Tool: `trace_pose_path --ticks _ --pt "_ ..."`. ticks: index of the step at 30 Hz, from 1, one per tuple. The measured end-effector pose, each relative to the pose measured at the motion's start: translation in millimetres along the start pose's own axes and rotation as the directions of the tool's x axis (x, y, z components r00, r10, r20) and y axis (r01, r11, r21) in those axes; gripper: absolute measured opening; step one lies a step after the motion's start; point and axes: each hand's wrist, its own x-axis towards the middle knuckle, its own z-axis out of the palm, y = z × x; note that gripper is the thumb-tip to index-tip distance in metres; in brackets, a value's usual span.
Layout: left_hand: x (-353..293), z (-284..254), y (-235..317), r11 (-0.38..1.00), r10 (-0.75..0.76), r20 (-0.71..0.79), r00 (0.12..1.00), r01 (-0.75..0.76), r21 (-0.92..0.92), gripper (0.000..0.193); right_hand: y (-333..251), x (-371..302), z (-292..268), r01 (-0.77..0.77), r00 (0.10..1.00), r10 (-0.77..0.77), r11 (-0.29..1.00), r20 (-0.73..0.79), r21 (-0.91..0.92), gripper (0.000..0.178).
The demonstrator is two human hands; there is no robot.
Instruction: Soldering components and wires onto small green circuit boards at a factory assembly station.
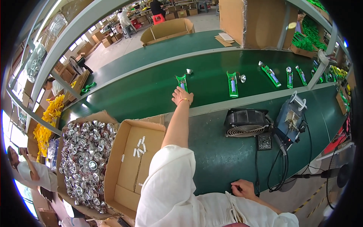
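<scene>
My left hand [182, 96] stretches far across to the green belt [151, 85], its fingers closed over the near end of a green flashlight housing [182, 81]. A small silver reflector [189, 71] lies just beyond that housing, wired to it as far as I can tell. Inside the housing a pale purple cell shows. My right hand [244, 188] rests at the near edge of the dark green worktop [215, 162], fingers curled in, with nothing visible in them. Farther right on the belt lie another open green housing [232, 85] with its reflector [242, 78], and several more.
At left stand a carton of silver reflectors [85, 162] and a shallow cardboard box [124, 170] with several small white pieces. A black fan [246, 123] and a soldering device [291, 121] with a wire spool and cables occupy the right. Metal frame bars [322, 70] rise beside the belt.
</scene>
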Motion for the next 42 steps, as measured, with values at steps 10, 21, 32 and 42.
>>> trace_pose_path --ticks 10,21,32,42 --pt "-111 -172 -97 0.694 0.633 -0.447 0.632 -0.719 -0.034 0.047 -4 8 2 -0.134 0.991 0.133 0.983 0.02 0.122 0.01" --pt "-220 -112 -305 0.996 0.088 -0.252 0.964 -0.09 0.003 0.087 -27 14 4 -0.064 0.997 0.063 0.998 0.047 0.028 0.011" --pt "-163 -99 -242 0.996 0.014 -0.412 0.911 0.021 0.081 0.061 -30 7 11 -0.023 0.999 0.02 0.993 -0.026 -0.115 0.01" --pt "-196 -95 -307 0.947 0.294 -0.456 0.84 -0.321 0.02 0.026 -33 8 11 -0.001 1.0 -0.003 0.988 -0.024 -0.157 0.009"
